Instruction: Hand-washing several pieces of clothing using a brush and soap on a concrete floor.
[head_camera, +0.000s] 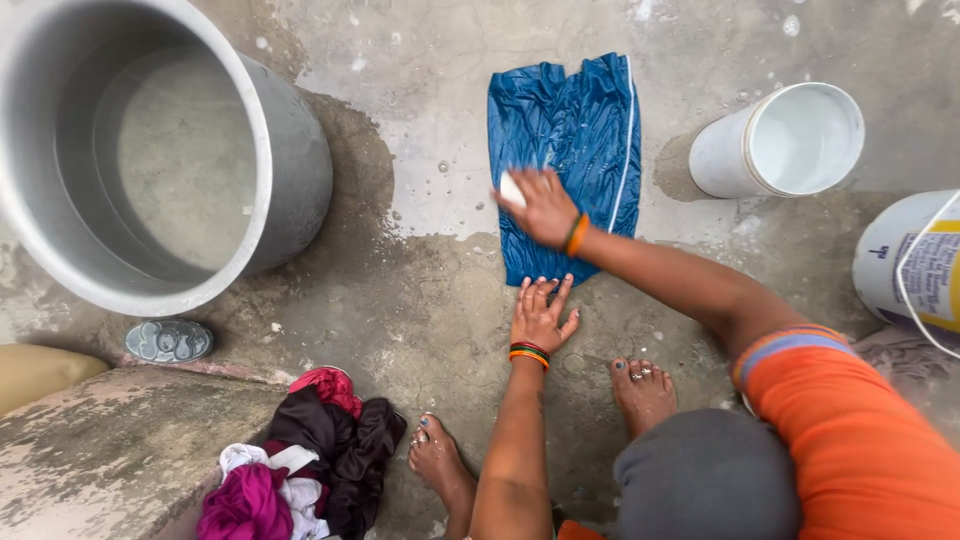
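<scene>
A wet blue cloth (575, 130) with a white stripe lies spread flat on the concrete floor. My right hand (543, 207) rests on the cloth's near half, shut on a small white bar of soap (512, 189). My left hand (540, 314) is pressed flat, fingers apart, on the floor at the cloth's near edge, its fingertips touching the hem. Both wrists carry coloured bangles. My bare feet (640, 392) stand just behind the hands.
A large metal pot (290, 170) holding water stands at the left. A white bucket (735, 155) sits right of the cloth, a printed white bucket (900, 265) at the right edge. A pile of clothes (300, 460) lies by a concrete ledge (110, 450), with a sandal (168, 341) nearby.
</scene>
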